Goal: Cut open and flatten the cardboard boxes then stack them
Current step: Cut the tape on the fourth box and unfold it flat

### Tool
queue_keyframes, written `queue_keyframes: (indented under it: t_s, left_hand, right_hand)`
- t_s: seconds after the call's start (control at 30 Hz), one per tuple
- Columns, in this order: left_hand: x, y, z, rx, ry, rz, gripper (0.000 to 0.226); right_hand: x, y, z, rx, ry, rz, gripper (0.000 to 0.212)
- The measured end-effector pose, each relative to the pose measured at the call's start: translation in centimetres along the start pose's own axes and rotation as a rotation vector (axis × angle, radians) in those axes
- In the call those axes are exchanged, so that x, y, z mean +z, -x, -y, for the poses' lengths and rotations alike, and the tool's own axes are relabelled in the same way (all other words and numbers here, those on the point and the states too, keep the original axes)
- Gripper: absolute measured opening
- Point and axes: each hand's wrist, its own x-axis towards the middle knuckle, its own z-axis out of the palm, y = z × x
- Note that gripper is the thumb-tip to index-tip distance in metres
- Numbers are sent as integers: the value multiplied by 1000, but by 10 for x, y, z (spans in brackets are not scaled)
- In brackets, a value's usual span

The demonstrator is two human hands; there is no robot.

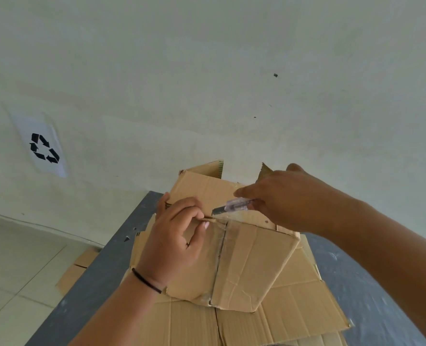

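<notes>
A brown cardboard box stands on a stack of flattened cardboard on the grey table. A taped seam runs down the box's near face. My left hand grips the box's top left edge, fingers curled over it. My right hand holds a clear-handled utility knife, its blade pointing left at the box's top edge beside my left fingers. The far flaps of the box stand up behind my hands.
The grey table runs along a white wall carrying a recycling sign. More flattened cardboard lies on the tiled floor to the left of the table.
</notes>
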Motion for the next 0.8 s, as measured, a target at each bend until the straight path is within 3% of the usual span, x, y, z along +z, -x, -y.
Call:
queue_keyframes:
  t_s: [0.37,0.53,0.67,0.8]
  left_hand:
    - [3,0,3,21,-2,-13,7]
    - [4,2,3,43,-24,1,11]
    - [3,2,5,41,-18,20,12]
    - [0,2,7,48,-7,47,12]
  right_hand:
    - [-34,-15,25,-64,243,127,33]
    - [-53,-18,37,-37,256,275,21]
    - [-59,-21,48,-10,337,344,32]
    - [-58,-20,45,-13,339,374,19]
